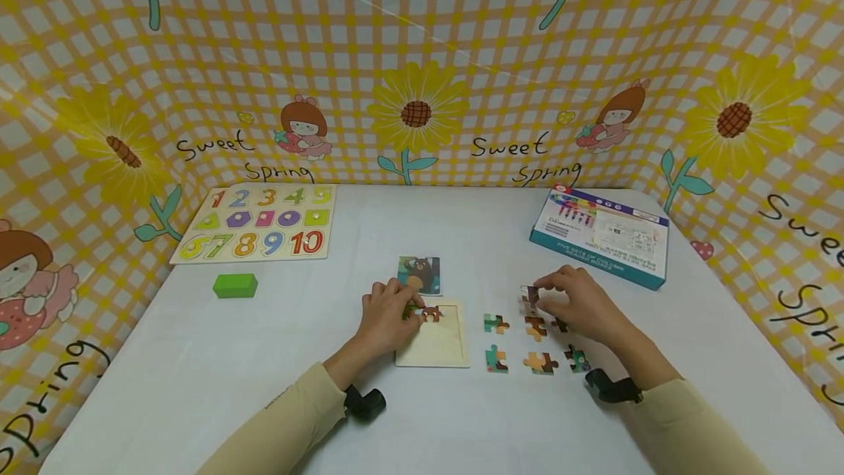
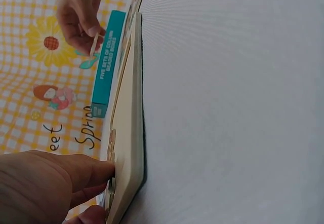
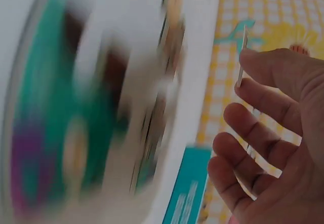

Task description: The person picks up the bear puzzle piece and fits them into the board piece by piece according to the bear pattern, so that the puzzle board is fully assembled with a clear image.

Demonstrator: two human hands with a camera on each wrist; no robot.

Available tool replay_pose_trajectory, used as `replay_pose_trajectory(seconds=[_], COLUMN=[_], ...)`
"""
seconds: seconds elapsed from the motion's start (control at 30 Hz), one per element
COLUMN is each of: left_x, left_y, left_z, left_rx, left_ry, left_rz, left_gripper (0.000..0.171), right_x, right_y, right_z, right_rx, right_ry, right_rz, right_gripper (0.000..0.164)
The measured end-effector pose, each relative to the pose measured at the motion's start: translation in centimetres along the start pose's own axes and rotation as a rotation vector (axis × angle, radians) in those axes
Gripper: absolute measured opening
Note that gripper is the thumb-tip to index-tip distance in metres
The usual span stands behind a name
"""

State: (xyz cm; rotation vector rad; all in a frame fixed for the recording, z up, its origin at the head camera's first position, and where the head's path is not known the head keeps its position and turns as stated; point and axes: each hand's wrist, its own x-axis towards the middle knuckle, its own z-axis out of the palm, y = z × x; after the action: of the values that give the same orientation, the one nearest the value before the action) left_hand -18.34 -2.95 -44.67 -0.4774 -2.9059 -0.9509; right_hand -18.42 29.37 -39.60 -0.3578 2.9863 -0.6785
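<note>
In the head view my left hand (image 1: 389, 319) is at the upper left of a square wooden puzzle tray (image 1: 431, 350). Its thumb and fingertips pinch a green puzzle piece (image 1: 410, 311) lying in the tray, partly hidden by the fingers. Beside it in the tray lies a brown bear-face piece (image 1: 431, 314). My right hand (image 1: 580, 305) holds a thin puzzle piece (image 3: 242, 57) between thumb and index finger, raised off the table; the right wrist view shows it edge-on, with the other fingers loosely bent. Several loose pieces (image 1: 541, 363) lie right of the tray.
A bear picture card (image 1: 420, 275) lies behind the tray. At the back left are a number and shape board (image 1: 264, 222) and a green block (image 1: 235, 286). A teal-sided box (image 1: 600, 235) sits at the back right. Checked cloth (image 1: 422, 20) surrounds the white table (image 1: 290, 358).
</note>
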Motion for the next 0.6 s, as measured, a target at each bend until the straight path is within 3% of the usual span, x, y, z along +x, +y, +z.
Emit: replay_pose_trajectory(seconds=[0.3,0.6], left_x=[-0.1,-0.1], left_y=[0.0,-0.1], left_z=[0.0,0.0], left_rx=[-0.001,0.005], left_ry=[-0.001,0.005], left_rz=[0.004,0.006], left_gripper=[0.011,0.011], right_x=[0.8,1.9], right_y=[-5.1,-7.8], right_z=[3.1,5.4], right_rx=[-0.017,-0.083], right_ry=[0.026,-0.011], right_rz=[-0.098,-0.16], right_gripper=[0.025,0.023])
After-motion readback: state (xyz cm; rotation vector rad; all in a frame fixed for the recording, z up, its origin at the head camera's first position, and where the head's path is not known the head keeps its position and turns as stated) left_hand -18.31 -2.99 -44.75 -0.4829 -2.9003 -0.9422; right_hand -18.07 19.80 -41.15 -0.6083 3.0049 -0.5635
